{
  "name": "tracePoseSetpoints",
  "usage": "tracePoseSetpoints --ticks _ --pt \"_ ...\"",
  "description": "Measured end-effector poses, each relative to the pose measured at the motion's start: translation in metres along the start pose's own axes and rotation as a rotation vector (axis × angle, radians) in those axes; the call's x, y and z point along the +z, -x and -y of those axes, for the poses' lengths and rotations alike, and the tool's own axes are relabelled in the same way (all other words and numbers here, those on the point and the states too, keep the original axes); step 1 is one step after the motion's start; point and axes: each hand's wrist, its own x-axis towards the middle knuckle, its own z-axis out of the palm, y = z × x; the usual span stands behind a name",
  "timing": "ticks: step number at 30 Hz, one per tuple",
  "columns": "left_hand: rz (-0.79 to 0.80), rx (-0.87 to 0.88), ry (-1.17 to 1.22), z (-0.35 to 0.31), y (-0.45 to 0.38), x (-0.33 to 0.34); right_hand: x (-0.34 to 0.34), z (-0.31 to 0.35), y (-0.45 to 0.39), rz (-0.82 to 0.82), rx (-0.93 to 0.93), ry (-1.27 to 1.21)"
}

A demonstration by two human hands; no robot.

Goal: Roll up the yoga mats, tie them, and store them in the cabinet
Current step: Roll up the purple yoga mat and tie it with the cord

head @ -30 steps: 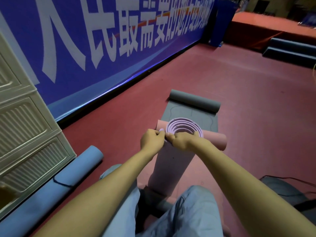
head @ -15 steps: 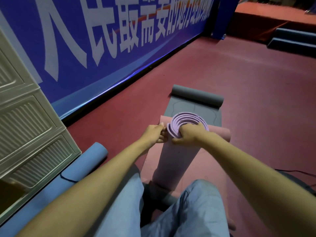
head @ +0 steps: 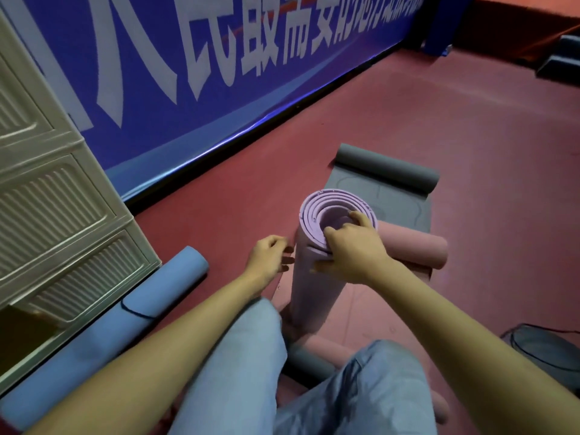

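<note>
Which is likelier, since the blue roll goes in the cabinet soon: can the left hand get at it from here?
Probably yes. The left hand holds nothing, and only bare red floor lies between it and the blue roll lying by the cabinet.

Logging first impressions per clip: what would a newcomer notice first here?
A lilac rolled mat stands upright at centre, its spiral end showing, the right hand gripping its top and the left hand at its side. A tied blue mat lies left, beside the cream cabinet.
</note>
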Motion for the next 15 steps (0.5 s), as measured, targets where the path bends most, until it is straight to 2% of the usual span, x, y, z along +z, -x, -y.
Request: tracePoseSetpoints --ticks 5,7,11,13,15 --pt "-0.250 -0.116 0.028 0.048 -0.028 -0.056 -0.013 0.029 -0.029 -0.067 -0.061 -0.033" --pt "-0.318 -0.166 -0.085 0.079 -0.037 -0.094 -0.015 0.047 -0.042 -0.080 -0.091 -0.004" --pt "-0.403 -0.451 -0.356 0.163 -0.041 -0.180 -0.016 0.087 -0.072 -0.137 -0.160 0.018" --pt "-0.398 -0.598 -0.597 0.203 -0.035 -0.216 -0.018 0.107 -0.088 -0.148 -0.200 0.046" --pt "-0.312 -0.704 -0.812 0.230 -0.026 -0.237 -0.020 0.126 -0.104 -0.120 -0.257 0.069"
